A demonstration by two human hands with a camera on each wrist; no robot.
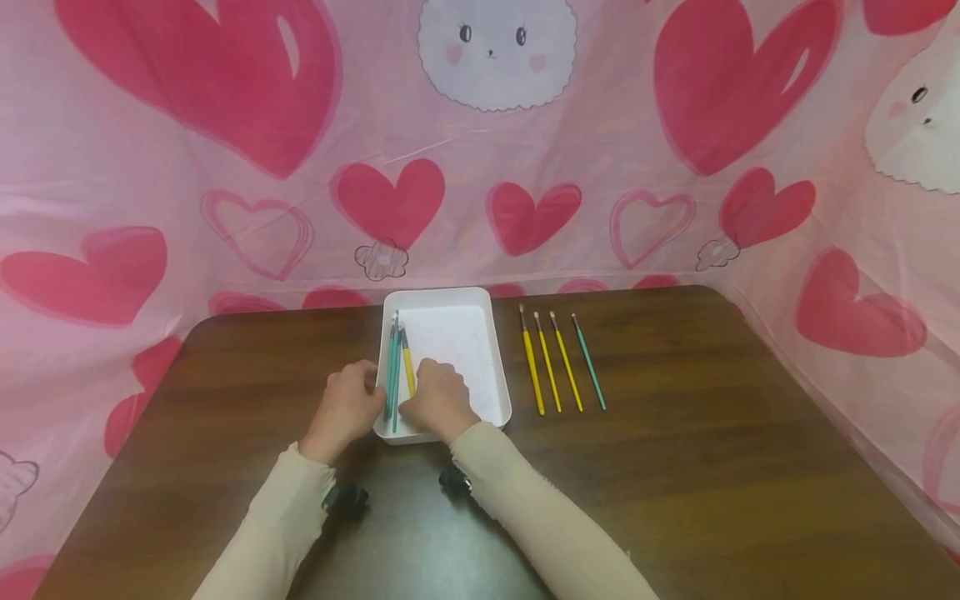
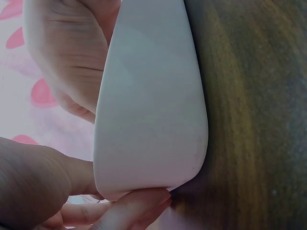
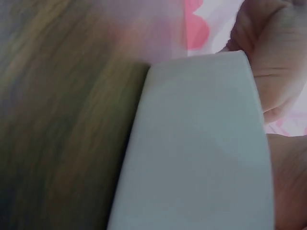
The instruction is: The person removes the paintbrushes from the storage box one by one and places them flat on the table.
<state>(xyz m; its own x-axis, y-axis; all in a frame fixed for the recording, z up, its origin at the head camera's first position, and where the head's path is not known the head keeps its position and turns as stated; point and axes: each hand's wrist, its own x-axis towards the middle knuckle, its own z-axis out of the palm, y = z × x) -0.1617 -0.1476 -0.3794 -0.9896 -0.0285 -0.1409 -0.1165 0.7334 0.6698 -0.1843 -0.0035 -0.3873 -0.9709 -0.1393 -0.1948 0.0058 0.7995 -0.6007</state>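
Note:
A shallow white tray [image 1: 468, 350] holds teal paintbrushes [image 1: 393, 367] along its left side and a yellow paintbrush [image 1: 408, 358] beside them. At the tray's left wall is my left hand [image 1: 347, 408]; in the left wrist view its fingers [image 2: 139, 203] press the outer wall, with the thumb side over the rim. My right hand [image 1: 441, 400] reaches over the near rim and pinches the lower end of the yellow paintbrush, whose handle tip it hides. The tray's outer wall [image 3: 196, 143] blocks the right fingertips in the right wrist view.
Right of the tray, three yellow paintbrushes [image 1: 557, 362] and one teal paintbrush [image 1: 588, 362] lie in a row on the brown wooden table [image 1: 697, 467], bristles toward the far edge. A pink heart-printed cloth [image 1: 465, 208] hangs behind the table and at its sides.

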